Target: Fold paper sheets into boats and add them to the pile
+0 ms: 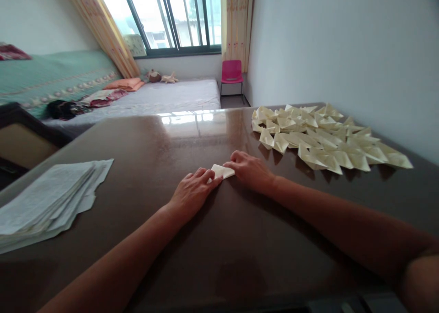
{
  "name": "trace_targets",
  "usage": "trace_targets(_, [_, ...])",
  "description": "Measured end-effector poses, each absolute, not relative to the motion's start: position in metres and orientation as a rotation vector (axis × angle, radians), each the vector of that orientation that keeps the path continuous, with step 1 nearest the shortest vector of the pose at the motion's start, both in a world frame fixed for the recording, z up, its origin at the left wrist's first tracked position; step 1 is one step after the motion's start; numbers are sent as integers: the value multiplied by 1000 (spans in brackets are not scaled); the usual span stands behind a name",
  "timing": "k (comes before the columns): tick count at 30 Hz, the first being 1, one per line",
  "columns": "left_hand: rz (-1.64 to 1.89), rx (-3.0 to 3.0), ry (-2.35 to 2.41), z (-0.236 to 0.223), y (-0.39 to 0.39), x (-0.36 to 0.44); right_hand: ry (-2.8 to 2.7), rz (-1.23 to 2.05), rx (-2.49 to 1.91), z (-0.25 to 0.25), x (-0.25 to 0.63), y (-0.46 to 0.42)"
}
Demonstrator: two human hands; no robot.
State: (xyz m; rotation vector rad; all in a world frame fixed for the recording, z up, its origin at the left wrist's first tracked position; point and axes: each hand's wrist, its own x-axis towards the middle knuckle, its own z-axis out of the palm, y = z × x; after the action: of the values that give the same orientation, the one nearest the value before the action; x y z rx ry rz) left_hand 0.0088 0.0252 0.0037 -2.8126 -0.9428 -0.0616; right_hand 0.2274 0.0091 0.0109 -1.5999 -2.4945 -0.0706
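Note:
A small folded piece of cream paper point(222, 171) lies on the brown glossy table point(144, 198) between my hands. My left hand point(195, 188) is closed on its left end, thumb and fingers pressing at the paper's edge. At the right end, my right hand point(249, 170) pinches the corner, its fingers curled in. Parts of the paper are covered by my fingertips. To the right of my right hand lie many folded cream paper shapes point(325, 143) with pointed tips, spread in overlapping rows.
A stack of loose paper sheets point(44, 196) lies at the table's left side. A dark-framed chair point(30, 130) stands against the left edge. The wall point(343, 43) borders the right side. Beyond the table are a bed point(178, 93) and a pink chair point(232, 72).

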Motion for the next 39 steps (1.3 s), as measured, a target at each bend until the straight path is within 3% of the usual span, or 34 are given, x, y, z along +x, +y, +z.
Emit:
trace_targets(5, [-51,-2794,-944,5,22,9,-2744,-162,-1573,17,212,-12])
trace_targets(16, [26,-2745,-944,9,18,9,-2734,-144,-1835,19,214,-13])
trace_targets(23, [25,-2830,-898,15,22,12,-2535,-7,-1710,18,245,12])
trace_targets(31, [245,-2834,-1001,38,26,31,-2191,393,-1478,-9,264,36])
trace_targets(39, [-148,-2893,-1071,17,45,51,-2244,679,-1191,-6,270,37])
